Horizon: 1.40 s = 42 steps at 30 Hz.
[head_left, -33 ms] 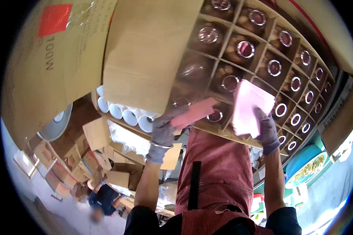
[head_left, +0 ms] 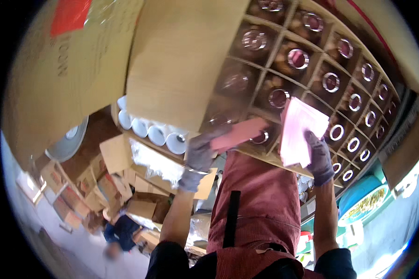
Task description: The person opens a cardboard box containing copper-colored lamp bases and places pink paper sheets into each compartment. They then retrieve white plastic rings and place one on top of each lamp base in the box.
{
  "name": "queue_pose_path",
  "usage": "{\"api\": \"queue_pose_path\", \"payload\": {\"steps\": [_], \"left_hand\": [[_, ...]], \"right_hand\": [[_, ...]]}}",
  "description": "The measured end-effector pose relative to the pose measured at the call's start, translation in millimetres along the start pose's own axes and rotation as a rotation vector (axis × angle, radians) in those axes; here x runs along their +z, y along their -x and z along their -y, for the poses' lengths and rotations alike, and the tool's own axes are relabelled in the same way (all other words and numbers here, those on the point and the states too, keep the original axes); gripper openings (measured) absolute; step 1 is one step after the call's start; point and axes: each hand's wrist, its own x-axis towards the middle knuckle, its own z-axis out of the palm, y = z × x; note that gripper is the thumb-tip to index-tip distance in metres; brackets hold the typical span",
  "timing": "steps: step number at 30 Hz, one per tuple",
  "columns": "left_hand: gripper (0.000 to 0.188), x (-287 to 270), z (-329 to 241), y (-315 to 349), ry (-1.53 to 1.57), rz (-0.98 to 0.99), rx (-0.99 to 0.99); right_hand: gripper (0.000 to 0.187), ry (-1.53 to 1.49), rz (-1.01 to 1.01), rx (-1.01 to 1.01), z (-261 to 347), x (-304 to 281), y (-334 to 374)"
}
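Note:
Both of my hands wear grey gloves. My left hand [head_left: 200, 153] is closed on a folded-looking pink paper slip [head_left: 239, 134], which reaches over the near edge of a divided carton [head_left: 263, 74]. In my right hand [head_left: 319, 157] is a fanned stack of pink paper sheets [head_left: 303, 132], pinched with the thumb on top. Below the papers, the carton's cardboard cells hold glass vessels with round, shiny rims, such as this glass [head_left: 298, 58]. The stack and the slip hide some of the near cells.
A large carton flap [head_left: 181, 60] covers the left side. Beneath it stands a row of white cups [head_left: 157, 135]. Open cartons [head_left: 142, 204] and clear plastic wrap lie lower left, with another person [head_left: 122, 232] beyond. A blue basin [head_left: 363, 197] stands at right.
The view has shifted slightly. My left hand and its pink slip appear a little farther right; both hands keep their hold on the papers.

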Motion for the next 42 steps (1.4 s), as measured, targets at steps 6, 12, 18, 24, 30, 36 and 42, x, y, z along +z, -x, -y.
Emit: {"api": "queue_pose_path", "payload": {"steps": [6, 12, 18, 24, 30, 36, 42], "left_hand": [[0.030, 36, -2, 6, -0.184, 0.186, 0.195], [0.065, 34, -17, 24, 0.250, 0.161, -0.158], [0.036, 36, 21, 6, 0.105, -0.054, 0.036], [0.039, 41, 18, -6, -0.065, -0.059, -0.017], [0.037, 49, 28, -5, 0.233, 0.068, -0.059], [0.021, 40, 17, -7, 0.319, -0.061, -0.112], [0.031, 30, -21, -63, -0.412, -0.292, 0.401]], "right_hand": [[0.046, 0.163, 0.139, 0.115, -12, 25, 5], [0.042, 0.614, 0.165, -0.004, 4, -10, -17], [0.048, 0.783, 0.084, -0.081, 21, 14, -30], [0.053, 0.701, -0.023, -0.033, 29, 9, -37], [0.047, 0.560, 0.388, -0.078, 28, 19, -10], [0.059, 1.956, 0.408, -0.772, 36, -69, -23], [0.040, 1.340, 0.023, -0.355, 28, -47, -14]]}}
